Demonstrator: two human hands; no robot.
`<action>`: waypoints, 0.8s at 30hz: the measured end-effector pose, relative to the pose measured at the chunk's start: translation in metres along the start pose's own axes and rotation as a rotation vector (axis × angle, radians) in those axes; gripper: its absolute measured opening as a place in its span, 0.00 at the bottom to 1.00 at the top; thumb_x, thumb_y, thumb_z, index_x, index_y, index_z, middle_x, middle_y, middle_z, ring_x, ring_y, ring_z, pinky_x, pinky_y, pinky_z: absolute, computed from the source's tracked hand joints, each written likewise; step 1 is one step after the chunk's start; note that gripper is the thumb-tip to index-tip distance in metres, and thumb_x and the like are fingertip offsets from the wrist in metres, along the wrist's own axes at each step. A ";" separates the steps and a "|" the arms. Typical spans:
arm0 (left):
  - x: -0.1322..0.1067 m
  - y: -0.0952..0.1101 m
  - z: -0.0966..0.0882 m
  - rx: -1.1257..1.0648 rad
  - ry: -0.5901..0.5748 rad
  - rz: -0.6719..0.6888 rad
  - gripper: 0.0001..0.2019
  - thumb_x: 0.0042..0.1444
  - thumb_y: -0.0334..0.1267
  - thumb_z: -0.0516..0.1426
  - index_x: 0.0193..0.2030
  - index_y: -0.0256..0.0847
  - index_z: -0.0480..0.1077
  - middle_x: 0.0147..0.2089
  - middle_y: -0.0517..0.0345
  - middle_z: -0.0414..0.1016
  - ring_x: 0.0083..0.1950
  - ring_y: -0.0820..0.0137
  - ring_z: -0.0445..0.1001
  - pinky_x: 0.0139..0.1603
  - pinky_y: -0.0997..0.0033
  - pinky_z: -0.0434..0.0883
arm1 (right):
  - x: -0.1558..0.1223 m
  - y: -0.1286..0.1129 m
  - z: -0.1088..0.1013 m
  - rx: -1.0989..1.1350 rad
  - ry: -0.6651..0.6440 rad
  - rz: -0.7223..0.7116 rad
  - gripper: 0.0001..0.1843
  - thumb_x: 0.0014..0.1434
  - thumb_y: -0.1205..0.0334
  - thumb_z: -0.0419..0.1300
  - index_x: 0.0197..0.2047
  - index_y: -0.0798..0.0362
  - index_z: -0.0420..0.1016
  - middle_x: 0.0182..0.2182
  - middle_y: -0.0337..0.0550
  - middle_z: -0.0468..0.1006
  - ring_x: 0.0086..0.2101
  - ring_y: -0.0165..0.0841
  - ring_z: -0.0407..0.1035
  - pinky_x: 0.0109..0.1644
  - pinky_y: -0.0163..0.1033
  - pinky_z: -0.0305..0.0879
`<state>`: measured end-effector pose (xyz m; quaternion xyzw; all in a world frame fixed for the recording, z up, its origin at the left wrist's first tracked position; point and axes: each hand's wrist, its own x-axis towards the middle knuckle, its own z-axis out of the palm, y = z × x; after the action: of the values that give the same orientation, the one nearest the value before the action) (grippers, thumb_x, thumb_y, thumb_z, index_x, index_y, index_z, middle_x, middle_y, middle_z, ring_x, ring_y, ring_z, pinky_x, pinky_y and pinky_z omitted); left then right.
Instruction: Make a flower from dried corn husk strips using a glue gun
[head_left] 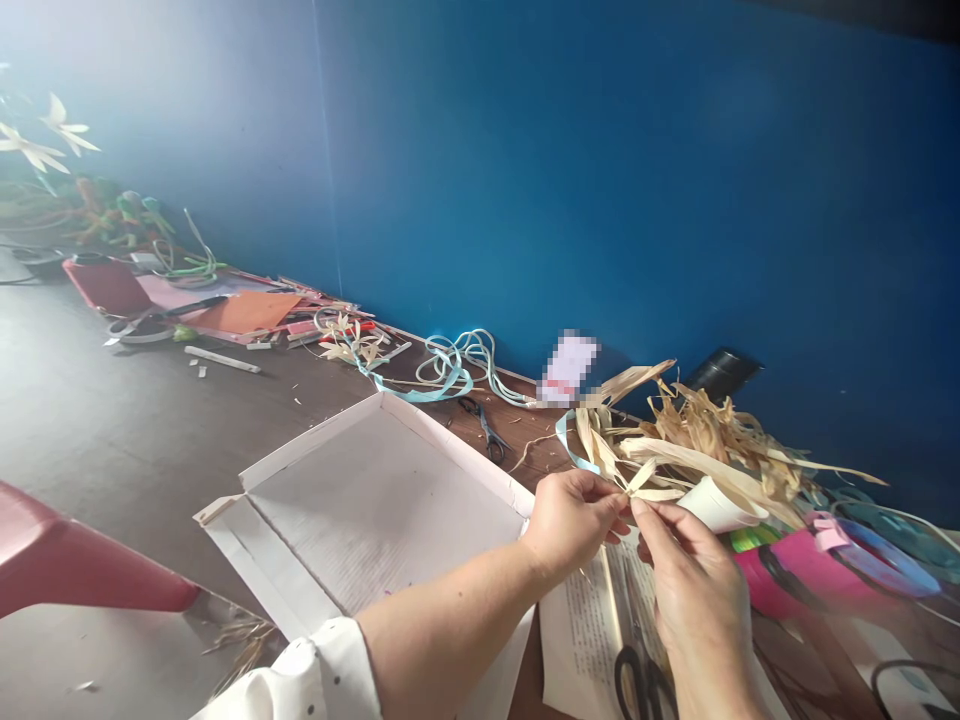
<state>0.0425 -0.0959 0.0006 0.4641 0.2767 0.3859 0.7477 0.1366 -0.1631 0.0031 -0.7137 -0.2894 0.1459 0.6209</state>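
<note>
My left hand (571, 518) and my right hand (694, 575) meet fingertip to fingertip, both pinching the base of a small pale flower of dried husk strips (646, 482). Its narrow petals point up and to the right. Just behind it lies a heap of dried corn husks (712, 430), with a white paper cup (720, 505) at its near side. Beneath my hands is a printed sheet (574, 640), and black-handled scissors (637, 680) rest on it, partly hidden by my right wrist.
A shallow white box lid (360, 510) lies left of my hands. Small scissors (487, 430), coiled pale-blue cord (457, 365) and another husk flower (356, 342) lie along the blue wall. A pink container (795, 575) stands right; a pink stool (82, 560) is at left.
</note>
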 end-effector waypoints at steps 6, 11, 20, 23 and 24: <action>-0.001 -0.001 0.000 0.024 0.014 0.012 0.05 0.52 0.33 0.58 0.28 0.34 0.70 0.27 0.55 0.74 0.25 0.76 0.72 0.27 0.77 0.71 | -0.001 -0.001 0.001 -0.014 -0.007 -0.010 0.19 0.44 0.46 0.69 0.32 0.52 0.77 0.20 0.35 0.69 0.26 0.30 0.64 0.29 0.32 0.61; -0.001 -0.003 -0.001 0.033 0.009 0.031 0.05 0.52 0.34 0.58 0.29 0.34 0.71 0.28 0.55 0.75 0.25 0.76 0.73 0.27 0.77 0.71 | 0.001 0.003 0.001 -0.032 0.015 -0.014 0.18 0.44 0.47 0.70 0.32 0.51 0.77 0.23 0.35 0.73 0.27 0.29 0.65 0.30 0.31 0.61; -0.002 -0.002 0.000 0.026 0.004 0.027 0.05 0.52 0.34 0.58 0.29 0.34 0.71 0.28 0.54 0.75 0.26 0.75 0.73 0.27 0.77 0.72 | 0.000 -0.001 -0.002 -0.053 -0.018 -0.039 0.15 0.46 0.48 0.68 0.31 0.50 0.76 0.22 0.35 0.73 0.31 0.33 0.69 0.37 0.35 0.65; -0.001 -0.004 -0.001 0.053 0.000 0.046 0.05 0.51 0.34 0.58 0.29 0.35 0.72 0.28 0.55 0.75 0.26 0.74 0.73 0.27 0.76 0.71 | 0.003 0.000 -0.004 -0.093 -0.015 -0.062 0.14 0.46 0.48 0.68 0.29 0.49 0.77 0.19 0.35 0.68 0.30 0.35 0.69 0.35 0.37 0.64; -0.001 -0.005 -0.002 0.072 0.000 0.061 0.04 0.50 0.34 0.57 0.29 0.35 0.72 0.28 0.56 0.75 0.27 0.74 0.73 0.27 0.76 0.71 | 0.004 0.001 -0.005 -0.103 -0.015 -0.071 0.13 0.46 0.49 0.68 0.28 0.49 0.77 0.18 0.35 0.68 0.29 0.35 0.68 0.34 0.37 0.64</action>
<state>0.0423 -0.0971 -0.0043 0.4991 0.2761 0.3985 0.7183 0.1427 -0.1650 0.0040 -0.7330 -0.3264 0.1140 0.5859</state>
